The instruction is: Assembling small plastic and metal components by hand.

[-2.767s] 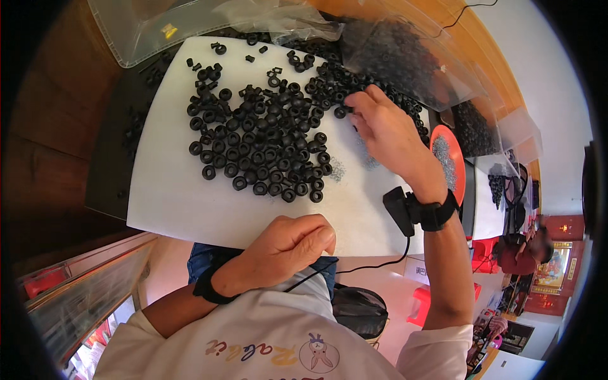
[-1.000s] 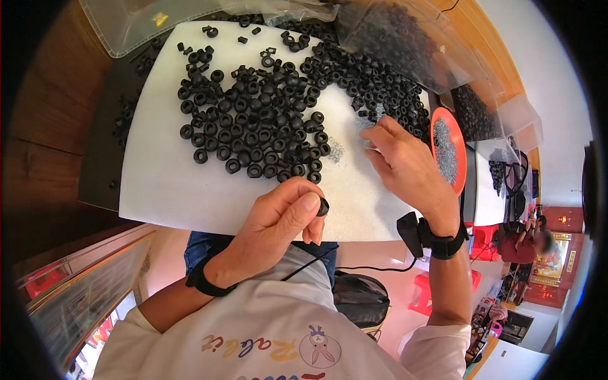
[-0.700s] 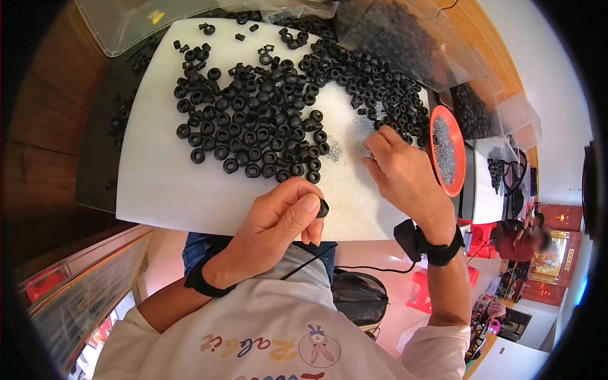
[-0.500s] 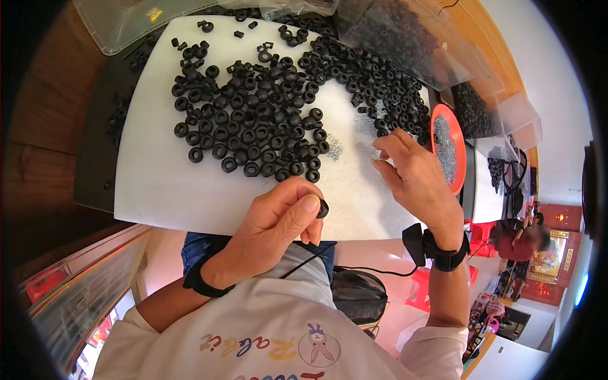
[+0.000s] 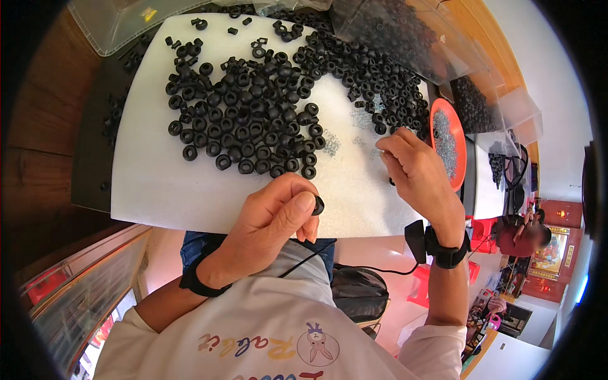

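Observation:
My left hand [image 5: 278,212], near the front edge of the white work surface [image 5: 164,196], pinches a black cord-lock shell [image 5: 318,205], round with a hole, between thumb and fingers. On the right, my right hand [image 5: 415,168] is closed with its fingers bent down; a small black piece [image 5: 391,182] shows at its fingertips, partly hidden. A heap of black cord-lock shells [image 5: 244,120] lies beyond my left hand. Past my right hand spreads a second heap of small black pieces [image 5: 396,95]. Small metal springs [image 5: 330,144] lie loose between the heaps.
An orange-red dish [image 5: 461,164] of springs stands right of my right hand. Clear plastic bins [image 5: 405,38] with black parts stand at the far right, another clear bin [image 5: 114,31] at the far left. A black cable [image 5: 373,271] runs between my wrists. A person [image 5: 516,240] sits in the right background.
My right thumb and fingers have closed together, and a small black piece now shows at their tips. My left hand keeps its hold on the shell, shifted slightly left in view.

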Demonstrator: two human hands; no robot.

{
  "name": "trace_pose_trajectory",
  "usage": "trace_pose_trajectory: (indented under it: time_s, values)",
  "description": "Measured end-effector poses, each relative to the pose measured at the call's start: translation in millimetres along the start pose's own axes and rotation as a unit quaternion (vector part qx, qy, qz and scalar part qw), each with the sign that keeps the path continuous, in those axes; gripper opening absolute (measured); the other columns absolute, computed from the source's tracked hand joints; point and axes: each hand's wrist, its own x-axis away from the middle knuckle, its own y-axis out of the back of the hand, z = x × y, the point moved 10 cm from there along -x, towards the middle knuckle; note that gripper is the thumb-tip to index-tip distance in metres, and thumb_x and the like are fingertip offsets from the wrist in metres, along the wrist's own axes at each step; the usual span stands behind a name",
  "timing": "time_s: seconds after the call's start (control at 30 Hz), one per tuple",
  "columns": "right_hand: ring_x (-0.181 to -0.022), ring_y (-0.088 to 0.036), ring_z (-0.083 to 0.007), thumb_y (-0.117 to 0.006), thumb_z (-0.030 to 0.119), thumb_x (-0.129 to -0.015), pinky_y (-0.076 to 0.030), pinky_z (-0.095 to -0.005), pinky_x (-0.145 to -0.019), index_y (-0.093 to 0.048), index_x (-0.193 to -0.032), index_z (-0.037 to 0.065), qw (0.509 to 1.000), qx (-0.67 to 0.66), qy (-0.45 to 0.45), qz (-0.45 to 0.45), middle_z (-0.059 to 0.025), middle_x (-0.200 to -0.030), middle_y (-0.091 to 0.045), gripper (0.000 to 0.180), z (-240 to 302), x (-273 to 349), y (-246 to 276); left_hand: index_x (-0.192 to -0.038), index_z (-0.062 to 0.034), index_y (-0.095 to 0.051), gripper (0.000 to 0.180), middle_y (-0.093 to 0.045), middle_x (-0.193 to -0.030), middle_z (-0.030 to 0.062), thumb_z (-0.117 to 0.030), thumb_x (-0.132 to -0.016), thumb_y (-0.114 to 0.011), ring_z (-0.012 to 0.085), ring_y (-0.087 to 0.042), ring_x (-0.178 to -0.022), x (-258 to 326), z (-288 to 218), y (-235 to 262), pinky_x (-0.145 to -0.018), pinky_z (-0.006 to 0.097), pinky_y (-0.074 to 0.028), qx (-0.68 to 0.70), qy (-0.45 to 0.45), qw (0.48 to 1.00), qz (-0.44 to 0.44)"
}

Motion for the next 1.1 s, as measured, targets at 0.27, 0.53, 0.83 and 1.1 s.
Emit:
trace_pose_trajectory:
  time_s: [0.27,0.53,0.83,1.1]
  values:
    - [-0.07,-0.06,-0.0331,-0.063,0.007,-0.077,-0.05,-0.0411,-0.058,-0.055,-0.087,0.002,0.997,0.065,0.043,0.018,-0.0136,-0.084,-0.054,0.014,12.7,-5.6,-18.6,-0.102,-0.0012,-0.05,0.024,-0.055,-0.073,0.002,-0.024,-0.1,-0.044,0.0062,-0.051,-0.067,-1.0,0.2,0.7,-0.063,0.021,-0.043,-0.008,0.002,1.0,-0.005]
    - [-0.069,-0.061,-0.0322,-0.06,0.006,-0.078,-0.049,-0.0406,-0.056,-0.053,-0.082,0.001,0.996,0.073,0.055,-0.009,-0.0131,-0.084,-0.054,0.01,11.0,-5.5,-17.8,-0.101,-0.0013,-0.05,0.024,-0.055,-0.073,0.0021,-0.024,-0.1,-0.043,0.006,-0.051,-0.067,-1.5,0.0,-0.4,-0.062,0.021,-0.042,-0.014,-0.005,1.0,0.001]
    - [-0.066,-0.06,-0.0317,-0.06,0.004,-0.078,-0.048,-0.0386,-0.057,-0.057,-0.084,0.002,0.999,0.005,0.037,-0.026,-0.013,-0.08,-0.057,0.008,8.9,0.1,-2.3,-0.103,-0.001,-0.049,0.025,-0.055,-0.074,0.0022,-0.025,-0.1,-0.043,0.0067,-0.051,-0.068,-1.8,1.3,1.2,-0.063,0.021,-0.042,0.003,0.0,1.0,-0.014]
    - [-0.057,-0.053,-0.0199,-0.062,0.001,-0.079,-0.042,-0.03,-0.053,-0.058,-0.083,-0.001,0.942,-0.314,-0.019,0.116,-0.0106,-0.069,-0.056,0.006,54.1,8.3,3.3,-0.104,-0.0017,-0.049,0.026,-0.055,-0.075,0.0021,-0.026,-0.1,-0.043,0.0067,-0.05,-0.068,-2.6,0.1,0.0,-0.064,0.022,-0.043,0.003,0.001,1.0,-0.003]
